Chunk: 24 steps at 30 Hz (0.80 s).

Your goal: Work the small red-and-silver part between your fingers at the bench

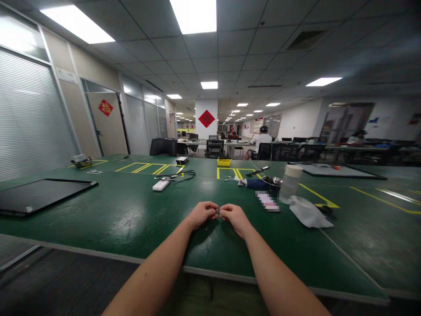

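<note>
Just above the green tabletop point(138, 237), near its front edge, my left hand point(203, 214) and my right hand point(235, 217) face each other. Both have curled fingers with thumb and fingertips drawn together. Their fingertips nearly meet, with a narrow gap between them. Anything inside either pinch is hidden or too small to make out. To the right of my right hand lies a flat pinkish item point(268, 202), blurred by pixels. Ahead and to the left of my left hand is a white power strip point(161, 185) beside a dark coiled cable point(187, 174).
A translucent bottle point(290, 186), a white pouch point(309, 213), a metal bowl point(272, 182) and a dark blue bundle point(256, 184) stand to the right. A black flat board point(42, 193) lies left. Farther back are a yellow box point(224, 162) and a seated person point(262, 139).
</note>
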Each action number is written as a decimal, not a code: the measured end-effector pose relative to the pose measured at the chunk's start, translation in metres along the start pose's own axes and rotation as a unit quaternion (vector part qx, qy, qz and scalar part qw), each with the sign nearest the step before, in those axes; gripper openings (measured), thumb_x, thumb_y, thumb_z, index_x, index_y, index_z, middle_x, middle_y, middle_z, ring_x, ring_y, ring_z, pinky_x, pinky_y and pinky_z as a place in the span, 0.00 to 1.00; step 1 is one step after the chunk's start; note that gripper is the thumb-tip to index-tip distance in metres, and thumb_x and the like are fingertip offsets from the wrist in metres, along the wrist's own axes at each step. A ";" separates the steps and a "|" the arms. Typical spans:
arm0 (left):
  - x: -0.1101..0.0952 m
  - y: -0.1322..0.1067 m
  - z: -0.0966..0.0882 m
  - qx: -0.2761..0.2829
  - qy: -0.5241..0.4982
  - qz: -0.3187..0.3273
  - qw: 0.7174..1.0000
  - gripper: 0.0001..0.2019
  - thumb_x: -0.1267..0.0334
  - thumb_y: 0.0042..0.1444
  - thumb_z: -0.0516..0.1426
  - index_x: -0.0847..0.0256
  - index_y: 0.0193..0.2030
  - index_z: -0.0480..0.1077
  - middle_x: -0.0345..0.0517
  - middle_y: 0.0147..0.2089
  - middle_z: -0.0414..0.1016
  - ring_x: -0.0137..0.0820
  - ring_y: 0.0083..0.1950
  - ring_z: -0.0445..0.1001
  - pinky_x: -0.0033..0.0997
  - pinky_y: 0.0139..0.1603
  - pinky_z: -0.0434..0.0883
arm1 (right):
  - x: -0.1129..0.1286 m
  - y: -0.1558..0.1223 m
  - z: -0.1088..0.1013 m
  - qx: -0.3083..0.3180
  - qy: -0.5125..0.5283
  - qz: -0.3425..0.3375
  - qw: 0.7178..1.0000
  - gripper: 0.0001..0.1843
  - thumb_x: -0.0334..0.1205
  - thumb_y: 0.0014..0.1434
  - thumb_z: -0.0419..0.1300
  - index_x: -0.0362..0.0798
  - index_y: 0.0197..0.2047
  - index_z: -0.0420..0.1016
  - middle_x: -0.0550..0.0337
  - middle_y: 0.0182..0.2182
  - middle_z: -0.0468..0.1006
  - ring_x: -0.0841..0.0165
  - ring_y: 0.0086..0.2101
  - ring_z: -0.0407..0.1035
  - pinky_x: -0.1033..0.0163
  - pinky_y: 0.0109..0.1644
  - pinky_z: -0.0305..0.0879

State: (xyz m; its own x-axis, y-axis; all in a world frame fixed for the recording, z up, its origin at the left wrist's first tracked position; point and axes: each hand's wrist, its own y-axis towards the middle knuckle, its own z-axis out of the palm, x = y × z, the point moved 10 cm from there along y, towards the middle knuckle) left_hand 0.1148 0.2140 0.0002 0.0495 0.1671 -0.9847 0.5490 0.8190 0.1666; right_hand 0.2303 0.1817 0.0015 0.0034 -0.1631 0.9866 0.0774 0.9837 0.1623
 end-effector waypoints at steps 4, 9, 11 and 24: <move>0.000 0.000 0.001 0.001 -0.008 -0.007 1.000 0.13 0.73 0.46 0.55 0.67 0.41 0.72 0.46 0.35 0.76 0.26 0.31 0.74 0.25 0.34 0.70 | 0.000 0.000 0.001 0.004 -0.002 -0.001 1.000 0.10 0.36 0.41 0.64 0.41 0.30 0.75 0.61 0.21 0.75 0.74 0.21 0.65 0.68 0.26 0.59; 0.002 0.000 0.001 0.002 -0.011 -0.011 1.000 0.14 0.73 0.46 0.55 0.68 0.42 0.72 0.48 0.36 0.76 0.26 0.31 0.74 0.26 0.35 0.71 | -0.002 0.001 0.000 0.003 0.003 0.001 1.000 0.10 0.36 0.41 0.65 0.42 0.29 0.75 0.61 0.22 0.76 0.73 0.22 0.66 0.68 0.27 0.60; 0.003 0.001 0.001 0.000 -0.014 -0.013 1.000 0.14 0.73 0.47 0.55 0.68 0.42 0.72 0.48 0.36 0.76 0.27 0.32 0.75 0.27 0.37 0.71 | -0.002 0.001 0.000 0.001 0.002 0.000 1.000 0.10 0.36 0.41 0.64 0.42 0.30 0.75 0.61 0.22 0.76 0.73 0.22 0.66 0.68 0.27 0.61; 0.001 -0.001 -0.001 -0.014 0.009 -0.013 1.000 0.13 0.72 0.46 0.57 0.67 0.41 0.73 0.47 0.35 0.77 0.27 0.33 0.75 0.26 0.37 0.70 | -0.001 0.001 0.001 0.002 -0.003 0.002 1.000 0.10 0.34 0.42 0.62 0.42 0.32 0.74 0.60 0.21 0.76 0.73 0.21 0.66 0.68 0.26 0.60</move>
State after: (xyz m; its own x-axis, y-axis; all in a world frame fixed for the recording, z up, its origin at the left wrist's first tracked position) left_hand 0.1132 0.2138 -0.0005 0.0203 0.1560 -0.9875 0.5269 0.8378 0.1432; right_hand 0.2298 0.1833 0.0004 -0.0018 -0.1591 0.9873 0.0728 0.9846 0.1588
